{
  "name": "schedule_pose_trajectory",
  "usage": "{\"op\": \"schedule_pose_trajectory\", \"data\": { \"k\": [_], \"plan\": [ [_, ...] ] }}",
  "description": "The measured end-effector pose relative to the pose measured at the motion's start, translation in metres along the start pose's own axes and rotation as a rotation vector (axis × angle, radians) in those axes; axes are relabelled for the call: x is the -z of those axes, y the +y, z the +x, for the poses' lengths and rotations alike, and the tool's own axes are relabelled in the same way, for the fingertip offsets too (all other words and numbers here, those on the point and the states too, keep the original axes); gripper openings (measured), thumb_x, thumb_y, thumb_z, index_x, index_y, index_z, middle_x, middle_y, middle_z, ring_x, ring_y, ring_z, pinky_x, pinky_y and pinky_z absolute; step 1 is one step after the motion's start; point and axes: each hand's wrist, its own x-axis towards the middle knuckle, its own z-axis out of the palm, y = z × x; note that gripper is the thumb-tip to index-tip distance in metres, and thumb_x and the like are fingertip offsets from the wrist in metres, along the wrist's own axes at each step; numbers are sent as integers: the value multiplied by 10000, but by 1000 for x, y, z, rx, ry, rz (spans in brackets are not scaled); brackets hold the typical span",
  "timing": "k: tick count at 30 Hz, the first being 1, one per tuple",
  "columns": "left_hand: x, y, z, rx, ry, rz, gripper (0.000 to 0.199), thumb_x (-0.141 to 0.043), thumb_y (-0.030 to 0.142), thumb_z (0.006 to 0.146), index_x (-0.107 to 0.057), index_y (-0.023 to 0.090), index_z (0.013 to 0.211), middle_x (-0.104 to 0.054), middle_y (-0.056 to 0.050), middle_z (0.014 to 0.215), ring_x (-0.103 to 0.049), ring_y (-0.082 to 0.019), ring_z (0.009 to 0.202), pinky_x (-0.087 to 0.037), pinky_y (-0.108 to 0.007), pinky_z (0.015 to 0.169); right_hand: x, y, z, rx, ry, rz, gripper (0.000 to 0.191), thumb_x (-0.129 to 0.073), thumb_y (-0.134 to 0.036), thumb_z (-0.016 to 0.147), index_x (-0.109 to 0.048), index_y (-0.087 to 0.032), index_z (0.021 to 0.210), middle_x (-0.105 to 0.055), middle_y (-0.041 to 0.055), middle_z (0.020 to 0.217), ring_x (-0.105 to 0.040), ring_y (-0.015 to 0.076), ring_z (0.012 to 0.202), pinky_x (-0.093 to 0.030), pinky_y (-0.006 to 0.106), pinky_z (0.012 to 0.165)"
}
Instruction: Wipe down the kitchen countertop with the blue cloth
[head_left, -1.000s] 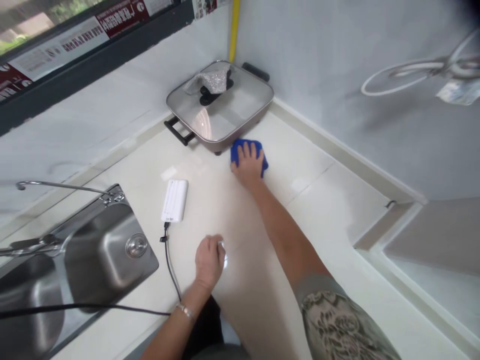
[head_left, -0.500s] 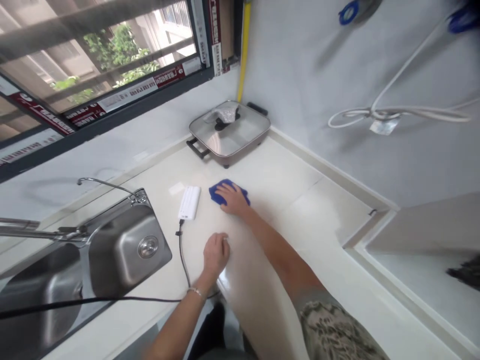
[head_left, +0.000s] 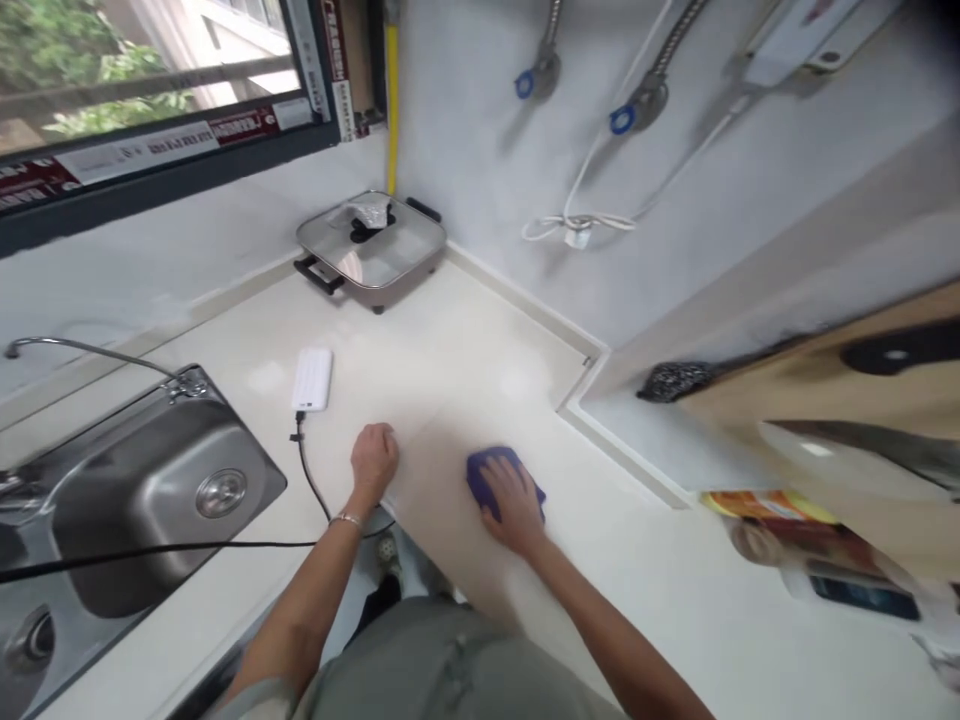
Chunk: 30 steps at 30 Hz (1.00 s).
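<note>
My right hand (head_left: 514, 503) presses down on a folded blue cloth (head_left: 486, 478) that lies on the white countertop (head_left: 450, 350), its fingers spread over the top. My left hand (head_left: 373, 462) rests as a loose fist at the counter's front edge; nothing sticks out of it, and the palm side is hidden. Beyond that fist lies a white power bank (head_left: 312, 379), with a black cable (head_left: 313, 482) plugged into its near end.
An electric pan with a glass lid (head_left: 375, 245) stands in the back corner. To the left is a steel sink (head_left: 150, 480) with a faucet (head_left: 97, 345). At right are a knife (head_left: 862, 450), a wooden board (head_left: 750, 390) and a blurred colourful packet (head_left: 772, 505). Valves (head_left: 637, 108) jut from the wall.
My right hand has slid the blue cloth nearer to me and rightward along the counter. My left fist stays at the counter edge. The view has turned right, bringing in the knife and board.
</note>
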Motion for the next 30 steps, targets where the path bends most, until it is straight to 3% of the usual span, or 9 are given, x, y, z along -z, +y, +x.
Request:
{"op": "schedule_pose_trajectory", "data": {
  "k": [6, 10, 13, 15, 18, 23, 27, 30],
  "plan": [
    [2, -3, 1, -54, -14, -19, 237, -466, 195, 906, -685, 199, 997, -619, -109, 955, -568, -265, 954, -448, -375, 866, 3, -7, -130, -371, 20, -150, 642, -467, -325, 893, -442, -180, 1518, -377, 100, 1626, -282, 310, 1526, -228, 560, 1230],
    [0, -3, 4, -70, -20, -10, 281, -460, 190, 901, -711, 185, 1027, -609, -121, 961, -551, -270, 917, -437, -390, 854, -6, -25, -207, -716, 91, -230, 690, -419, -380, 915, -332, -222, 1581, -378, 105, 1625, -287, 314, 1526, -239, 578, 1223],
    [1, -2, 8, -84, -44, 0, 301, -454, 198, 906, -729, 177, 1029, -603, -131, 972, -538, -271, 888, -429, -398, 837, -13, -34, -252, -961, 197, -307, 714, -382, -417, 922, -287, -221, 1602, -394, 121, 1612, -298, 321, 1520, -249, 580, 1215],
    [1, -1, 11, -103, -68, 0, 308, -450, 198, 907, -737, 176, 1020, -594, -131, 963, -530, -271, 881, -424, -401, 831, -13, -35, -267, -1076, 242, -342, 711, -357, -443, 929, -316, -182, 1589, -400, 146, 1603, -305, 337, 1512, -252, 588, 1206],
    [2, 0, 14, -143, -94, -9, 314, -443, 192, 910, -740, 172, 1012, -575, -130, 947, -521, -271, 884, -414, -401, 828, -6, -26, -260, -1246, 232, -349, 717, -318, -478, 942, -366, -114, 1557, -392, 188, 1592, -293, 362, 1504, -262, 612, 1181],
    [-1, 1, 17, -166, -104, 9, 308, -457, 179, 903, -741, 164, 1021, -560, -122, 926, -514, -265, 887, -396, -384, 813, 12, 11, -201, -1499, 128, -301, 750, -284, -492, 958, -281, -78, 1583, -294, 223, 1625, -209, 373, 1515, -236, 650, 1164],
    [-3, 3, 16, -176, -85, 33, 307, -464, 180, 901, -749, 167, 1016, -570, -113, 920, -523, -256, 889, -383, -360, 802, 17, 37, -140, -1451, 66, -263, 759, -282, -497, 968, -246, -71, 1596, -238, 209, 1655, -143, 362, 1531, -186, 636, 1189],
    [-6, 3, 16, -172, -68, 58, 301, -480, 183, 888, -751, 183, 1020, -577, -112, 931, -528, -259, 893, -382, -357, 797, 14, 42, -86, -1327, 49, -246, 757, -286, -503, 976, -254, -73, 1598, -214, 181, 1675, -118, 356, 1539, -150, 624, 1205]
  ]
}}
